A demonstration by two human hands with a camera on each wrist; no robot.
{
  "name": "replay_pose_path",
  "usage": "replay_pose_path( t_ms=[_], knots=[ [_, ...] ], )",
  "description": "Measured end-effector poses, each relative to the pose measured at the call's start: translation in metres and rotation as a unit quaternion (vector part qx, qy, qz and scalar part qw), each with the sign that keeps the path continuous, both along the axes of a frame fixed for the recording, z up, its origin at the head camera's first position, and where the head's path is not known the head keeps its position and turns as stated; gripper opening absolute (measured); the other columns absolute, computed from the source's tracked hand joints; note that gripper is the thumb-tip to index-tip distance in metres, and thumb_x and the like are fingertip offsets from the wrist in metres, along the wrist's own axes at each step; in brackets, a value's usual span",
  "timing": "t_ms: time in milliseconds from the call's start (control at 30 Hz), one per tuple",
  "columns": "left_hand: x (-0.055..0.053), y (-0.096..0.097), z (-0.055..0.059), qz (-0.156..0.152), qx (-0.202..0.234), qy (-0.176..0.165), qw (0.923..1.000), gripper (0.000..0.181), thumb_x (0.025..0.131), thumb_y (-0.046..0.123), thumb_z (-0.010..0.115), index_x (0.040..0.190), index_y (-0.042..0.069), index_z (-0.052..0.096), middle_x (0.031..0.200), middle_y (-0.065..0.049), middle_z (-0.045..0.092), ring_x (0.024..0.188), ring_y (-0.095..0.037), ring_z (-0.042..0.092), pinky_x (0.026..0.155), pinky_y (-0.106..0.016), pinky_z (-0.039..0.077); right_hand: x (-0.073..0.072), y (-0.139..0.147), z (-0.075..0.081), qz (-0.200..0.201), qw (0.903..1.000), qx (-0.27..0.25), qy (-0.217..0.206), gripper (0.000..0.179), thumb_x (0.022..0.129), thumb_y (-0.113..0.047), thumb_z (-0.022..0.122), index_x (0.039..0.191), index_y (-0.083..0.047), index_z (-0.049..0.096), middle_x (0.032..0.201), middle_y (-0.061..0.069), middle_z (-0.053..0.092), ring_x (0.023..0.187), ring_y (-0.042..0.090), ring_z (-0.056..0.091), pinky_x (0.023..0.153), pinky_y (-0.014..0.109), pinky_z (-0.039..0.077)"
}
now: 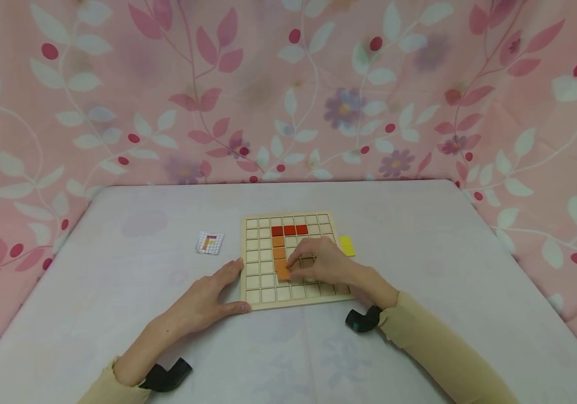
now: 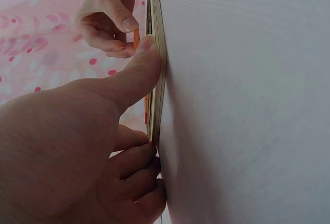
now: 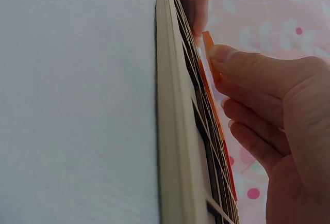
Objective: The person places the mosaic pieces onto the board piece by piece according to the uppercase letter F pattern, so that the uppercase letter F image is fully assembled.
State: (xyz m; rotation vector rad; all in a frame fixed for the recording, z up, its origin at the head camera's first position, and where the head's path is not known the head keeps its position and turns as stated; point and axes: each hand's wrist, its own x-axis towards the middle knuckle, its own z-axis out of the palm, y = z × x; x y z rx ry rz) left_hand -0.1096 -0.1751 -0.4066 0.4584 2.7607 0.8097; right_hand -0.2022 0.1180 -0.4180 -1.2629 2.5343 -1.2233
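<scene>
A pale wooden grid board (image 1: 297, 292) lies flat on the table. My right hand (image 1: 326, 261) is over its middle and pinches an orange square tile (image 3: 208, 42) between thumb and fingers. In the right wrist view this tile stands tilted just off the board's surface. Below a row of red tiles (image 1: 289, 230), a column of orange tiles (image 1: 279, 247) runs down toward my front edge of the board. My left hand (image 1: 200, 300) rests at the lower left corner, thumb against the front edge and fingers along the left side.
Left of the board lies a small printed grid card (image 1: 210, 243) with a coloured pattern. Yellow tiles (image 1: 347, 246) sit beside the board's right edge. A white cloth covers the table (image 1: 142, 235), and a pink floral curtain (image 1: 268, 84) hangs behind it.
</scene>
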Motion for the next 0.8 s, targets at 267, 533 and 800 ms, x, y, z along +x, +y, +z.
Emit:
replay_pose_path(
  t_ms=[267,533,800],
  knots=[
    [-0.0002,-0.0005,-0.0009,-0.003,0.000,0.004,1.0000,0.099,0.082,0.054,0.076,0.158,0.010,0.029,0.162,-0.011,0.031,0.149,-0.034,0.031,0.114,-0.058,0.034,0.0014,-0.0003,-0.0021,0.027,0.9995,0.010,0.015,0.019,0.079,-0.026,0.087,0.095,-0.020,0.078,0.094,-0.012,0.073,0.092,0.004,0.065,0.082,0.029,0.055],
    [-0.0004,-0.0003,-0.0011,-0.007,0.000,0.008,0.9999,0.099,0.082,0.053,0.077,0.158,0.009,0.029,0.162,-0.011,0.032,0.149,-0.033,0.030,0.116,-0.055,0.034,0.0020,-0.0016,-0.0031,0.044,0.9981,0.006,0.042,0.020,0.079,-0.024,0.087,0.096,-0.018,0.078,0.094,-0.010,0.073,0.091,0.007,0.065,0.081,0.028,0.055],
    [-0.0001,-0.0005,-0.0011,-0.006,0.003,0.007,1.0000,0.099,0.083,0.053,0.076,0.158,0.010,0.029,0.162,-0.011,0.031,0.149,-0.033,0.030,0.116,-0.055,0.034,0.0028,-0.0016,-0.0021,0.039,0.9984,0.016,0.038,0.021,0.080,-0.027,0.086,0.097,-0.018,0.078,0.094,-0.010,0.072,0.091,0.009,0.064,0.081,0.028,0.054]
  ],
)
